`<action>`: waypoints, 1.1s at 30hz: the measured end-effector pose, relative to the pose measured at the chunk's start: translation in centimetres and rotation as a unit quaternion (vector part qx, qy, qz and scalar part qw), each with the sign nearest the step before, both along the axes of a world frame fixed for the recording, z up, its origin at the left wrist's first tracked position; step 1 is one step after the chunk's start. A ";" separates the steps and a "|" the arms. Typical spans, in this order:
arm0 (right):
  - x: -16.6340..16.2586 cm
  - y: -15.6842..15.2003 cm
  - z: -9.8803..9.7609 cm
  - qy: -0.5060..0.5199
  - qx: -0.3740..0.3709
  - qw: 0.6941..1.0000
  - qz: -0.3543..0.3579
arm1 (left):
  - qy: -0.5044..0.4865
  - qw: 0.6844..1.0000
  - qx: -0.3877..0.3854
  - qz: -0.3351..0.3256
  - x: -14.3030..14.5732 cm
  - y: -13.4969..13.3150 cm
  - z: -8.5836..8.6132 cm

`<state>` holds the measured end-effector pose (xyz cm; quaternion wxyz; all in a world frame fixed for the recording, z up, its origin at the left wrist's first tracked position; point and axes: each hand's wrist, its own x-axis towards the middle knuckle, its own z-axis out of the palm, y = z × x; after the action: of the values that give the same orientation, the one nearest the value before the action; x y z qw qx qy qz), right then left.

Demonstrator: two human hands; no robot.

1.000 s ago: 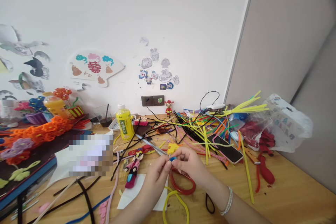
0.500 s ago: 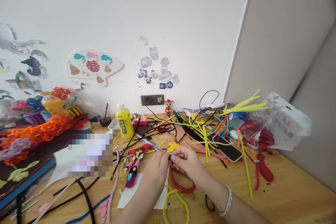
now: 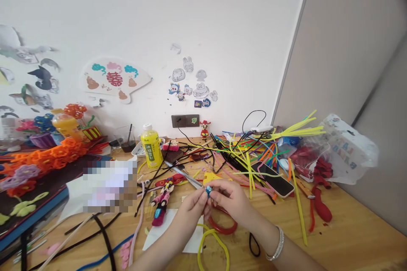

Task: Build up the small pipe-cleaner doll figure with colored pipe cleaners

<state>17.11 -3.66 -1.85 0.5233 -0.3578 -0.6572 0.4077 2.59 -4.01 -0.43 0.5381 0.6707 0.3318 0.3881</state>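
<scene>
A small blue fuzzy piece (image 3: 208, 189), lighter blue at its top, is pinched between the fingertips of both hands above the table. My left hand (image 3: 192, 207) grips it from the left with closed fingers. From the other side my right hand (image 3: 233, 199) holds it between thumb and index finger. Below the hands lie scissors with red handles (image 3: 227, 229), their blades pointing to the back left. A white paper sheet (image 3: 159, 237) is partly covered by my left arm. Beside it lies a pink and black fuzzy doll (image 3: 163, 203). A yellow pipe cleaner loop (image 3: 226, 249) rests in front.
A yellow drink bottle (image 3: 151, 148) stands at the back. Tangled coloured pipe cleaners (image 3: 248, 152) and a phone (image 3: 280, 184) lie to the right, near a plastic bag (image 3: 352, 152). Orange fuzzy flowers (image 3: 47, 156) fill the left. A small red-hatted figure (image 3: 204, 130) stands by the wall.
My hands have turned and lowered slightly, so more of the blue piece shows between the fingertips. The scissors' blades are more exposed. The camera view has shifted a little.
</scene>
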 end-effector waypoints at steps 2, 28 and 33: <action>0.0 0.0 0.0 0.010 -0.016 1.000 0.015 | -0.025 0.998 -0.046 -0.037 0.0 -0.1 0.1; -0.4 0.0 0.1 0.168 -0.150 0.969 0.103 | -0.052 0.998 -0.011 -0.045 0.0 -0.2 -0.7; -0.2 0.1 -0.2 0.157 -0.152 0.972 0.091 | 0.076 0.992 0.103 0.007 -0.5 0.1 -0.6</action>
<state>16.91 -3.52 -2.07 0.5199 -0.3034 -0.5272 0.5997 2.14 -3.90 -1.00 0.4367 0.7479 0.3347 0.3714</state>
